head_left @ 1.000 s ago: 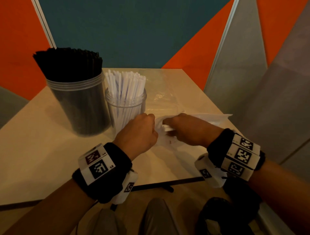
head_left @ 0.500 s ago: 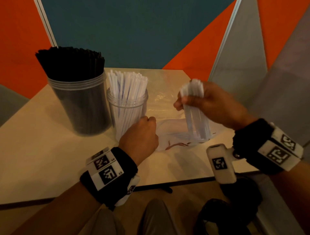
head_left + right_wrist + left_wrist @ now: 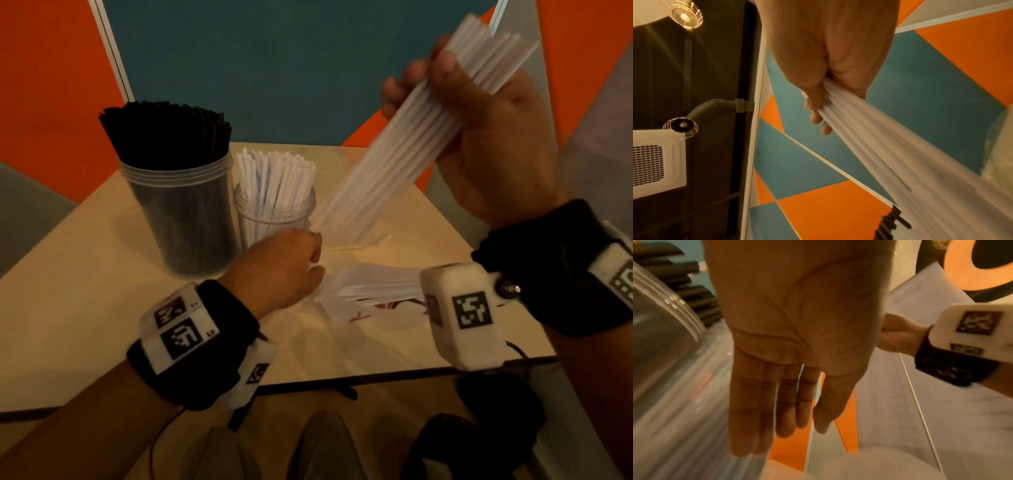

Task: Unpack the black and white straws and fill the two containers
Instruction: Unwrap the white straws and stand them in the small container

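Upper right: right hand (image 3: 479,113) clenched round white straw bundle (image 3: 394,150), tilted; could fan out and spill missing small jar (image 3: 274,219). Left hand (image 3: 797,345) flat, fingers straight, gripping nothing.

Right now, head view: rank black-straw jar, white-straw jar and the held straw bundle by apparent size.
1. Black-straw jar: widest and tallest of the two jars.
2. Held straw bundle, gripped by the right hand: long, but raised toward the camera, so its rank against the black jar is unsure.
3. White-straw jar: clearly smallest.
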`<action>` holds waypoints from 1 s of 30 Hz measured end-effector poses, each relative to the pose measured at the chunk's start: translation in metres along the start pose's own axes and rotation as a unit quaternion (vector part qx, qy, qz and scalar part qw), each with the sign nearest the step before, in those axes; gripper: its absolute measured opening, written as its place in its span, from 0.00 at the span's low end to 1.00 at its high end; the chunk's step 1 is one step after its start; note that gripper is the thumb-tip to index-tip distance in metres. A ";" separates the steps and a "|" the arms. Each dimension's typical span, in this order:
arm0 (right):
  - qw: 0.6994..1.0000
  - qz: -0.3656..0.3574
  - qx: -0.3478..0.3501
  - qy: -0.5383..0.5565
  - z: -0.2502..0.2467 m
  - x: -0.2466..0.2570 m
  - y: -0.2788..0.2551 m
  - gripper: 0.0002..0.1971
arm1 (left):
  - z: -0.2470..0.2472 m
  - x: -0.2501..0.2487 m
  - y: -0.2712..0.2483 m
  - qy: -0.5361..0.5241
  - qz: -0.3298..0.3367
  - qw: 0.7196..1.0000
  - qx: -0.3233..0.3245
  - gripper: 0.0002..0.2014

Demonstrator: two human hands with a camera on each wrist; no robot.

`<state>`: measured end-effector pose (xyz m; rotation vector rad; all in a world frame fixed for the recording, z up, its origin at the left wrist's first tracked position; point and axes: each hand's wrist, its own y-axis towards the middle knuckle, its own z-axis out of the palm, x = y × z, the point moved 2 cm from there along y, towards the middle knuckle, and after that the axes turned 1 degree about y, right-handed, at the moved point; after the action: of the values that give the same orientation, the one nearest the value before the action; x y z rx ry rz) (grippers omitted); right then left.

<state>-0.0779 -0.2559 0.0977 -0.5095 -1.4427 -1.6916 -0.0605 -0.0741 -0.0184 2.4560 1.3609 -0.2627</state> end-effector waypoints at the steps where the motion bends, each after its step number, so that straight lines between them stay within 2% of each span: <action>1: 1.000 -0.015 -0.007 0.021 0.004 -0.001 0.004 0.04 | -0.011 0.002 -0.002 -0.026 0.004 1.000 -0.013 0.07; 5: 0.994 -0.054 -0.015 0.094 0.021 -0.015 0.022 0.03 | -0.055 0.014 -0.018 -0.091 -0.012 0.994 -0.059 0.06; 8: 0.990 -0.048 -0.044 0.127 0.033 -0.031 0.030 0.03 | -0.084 0.031 -0.025 -0.103 -0.040 0.981 -0.159 0.05; 10: 0.988 -0.041 -0.064 0.131 0.040 -0.042 0.035 0.04 | -0.096 0.045 -0.023 -0.114 -0.064 0.962 -0.239 0.03; 13: 0.989 -0.028 -0.094 0.109 0.047 -0.060 0.040 0.02 | -0.096 0.061 -0.014 -0.148 -0.062 0.942 -0.296 0.03; 16: 0.991 -0.022 -0.108 0.072 0.051 -0.071 0.041 0.01 | -0.082 0.067 -0.004 -0.139 -0.029 0.948 -0.286 0.09; 19: 0.992 -0.011 -0.120 -0.028 0.054 -0.081 0.040 0.07 | -0.067 0.064 0.005 -0.138 0.023 0.962 -0.234 0.23; 21: 0.985 -0.004 -0.105 -0.138 0.056 -0.087 0.036 0.17 | -0.061 0.063 0.012 -0.157 0.043 0.969 -0.188 0.33; 23: 0.965 -0.013 -0.062 -0.254 0.058 -0.091 0.031 0.32 | -0.058 0.059 0.018 -0.185 0.047 0.971 -0.142 0.40; 24: 0.955 -0.020 -0.039 -0.295 0.059 -0.093 0.029 0.35 | -0.057 0.058 0.021 -0.195 0.046 0.972 -0.120 0.42; 26: 0.940 -0.018 -0.013 -0.340 0.059 -0.099 0.024 0.31 | -0.056 0.054 0.025 -0.195 0.053 0.975 -0.090 0.42; 29: 0.923 0.018 -0.020 -0.384 0.058 -0.107 0.020 0.10 | -0.054 0.053 0.028 -0.202 0.052 0.975 -0.082 0.41; 30: 0.924 0.023 -0.031 -0.381 0.056 -0.108 0.020 0.06 | -0.053 0.053 0.028 -0.206 0.048 0.974 -0.080 0.42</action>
<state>-0.0122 -0.1673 0.0428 -1.3338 -1.8819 -1.5676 -0.0088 -0.0271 0.0199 2.1695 1.0408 -0.5770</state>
